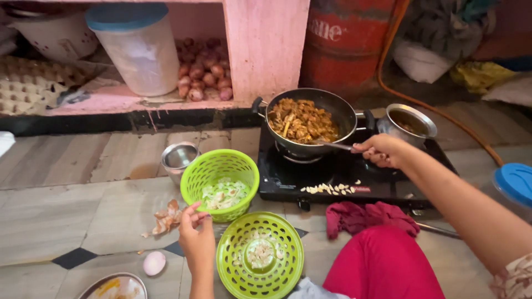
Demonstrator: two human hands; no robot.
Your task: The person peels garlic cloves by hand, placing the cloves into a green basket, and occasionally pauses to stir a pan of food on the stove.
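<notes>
My right hand [382, 150] grips the metal handle of a spoon [332, 145] whose end is in the brown cooked food in a black pan [310, 119] on a black gas stove [343, 174]. My left hand [195, 235] hovers by the near rim of a green basket [219, 182] holding chopped pale vegetables, fingers pinched together with nothing visible in them. A second green basket [260, 256] with white bits lies on the floor just right of that hand. Sliced garlic pieces [331, 189] lie on the stove's front.
A small steel pot [409, 124] sits on the stove's right burner. A steel bowl [178, 158], onion peels [166, 218], a peeled onion [154, 263], a steel plate [113, 287] and a maroon cloth [368, 217] lie on the tiled floor. A red gas cylinder [346, 39] and an orange hose [432, 108] stand behind.
</notes>
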